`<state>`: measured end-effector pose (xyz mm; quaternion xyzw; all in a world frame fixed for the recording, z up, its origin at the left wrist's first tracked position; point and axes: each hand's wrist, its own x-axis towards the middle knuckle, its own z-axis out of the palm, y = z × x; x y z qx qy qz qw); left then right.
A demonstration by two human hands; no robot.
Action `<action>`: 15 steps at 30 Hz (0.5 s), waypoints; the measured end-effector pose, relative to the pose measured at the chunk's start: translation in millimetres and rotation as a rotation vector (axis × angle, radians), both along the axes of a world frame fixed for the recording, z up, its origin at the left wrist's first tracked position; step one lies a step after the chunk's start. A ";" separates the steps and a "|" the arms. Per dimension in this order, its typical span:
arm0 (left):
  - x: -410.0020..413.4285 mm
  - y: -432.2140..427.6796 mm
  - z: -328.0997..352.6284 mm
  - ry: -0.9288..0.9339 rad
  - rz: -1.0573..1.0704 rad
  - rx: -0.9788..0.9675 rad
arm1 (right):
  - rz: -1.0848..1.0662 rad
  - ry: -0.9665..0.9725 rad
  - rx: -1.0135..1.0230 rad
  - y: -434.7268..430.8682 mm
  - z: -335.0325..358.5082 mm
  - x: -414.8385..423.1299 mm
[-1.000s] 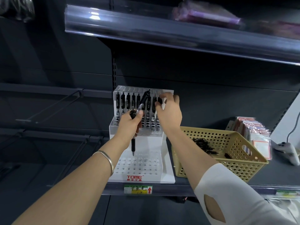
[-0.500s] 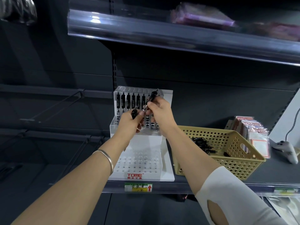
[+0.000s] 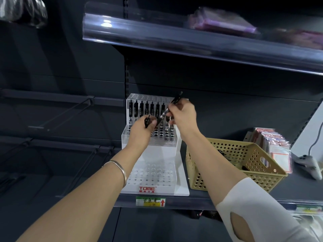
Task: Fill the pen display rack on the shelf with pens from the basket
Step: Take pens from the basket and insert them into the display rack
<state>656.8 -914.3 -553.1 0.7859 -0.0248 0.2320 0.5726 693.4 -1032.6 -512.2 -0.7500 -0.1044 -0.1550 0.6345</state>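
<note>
The right hand (image 3: pixel 183 115) pinches a black pen (image 3: pixel 164 114) between thumb and fingertips, holding it tilted in front of the white TOME display rack (image 3: pixel 157 154), with its lower end down by the left hand's thumb. The left hand (image 3: pixel 140 132) is curled round a second pen (image 3: pixel 147 120) (only its top end pokes out), just before the row of pens (image 3: pixel 146 110) standing in the rack's upper tier. The tan perforated basket (image 3: pixel 262 177) sits on the shelf (image 3: pixel 297 187) just right of the rack, with dark pens inside.
</note>
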 end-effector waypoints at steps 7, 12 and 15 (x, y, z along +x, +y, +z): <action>4.0 4.0 -3.6 0.019 0.076 -0.053 | -0.111 -0.181 -0.345 2.8 -8.2 5.5; 4.6 4.4 -3.2 0.085 0.035 -0.091 | -0.150 -0.173 -0.531 4.5 -15.6 9.4; 7.3 5.8 -1.5 0.162 -0.003 -0.090 | -0.232 -0.198 -0.702 4.9 -10.1 8.8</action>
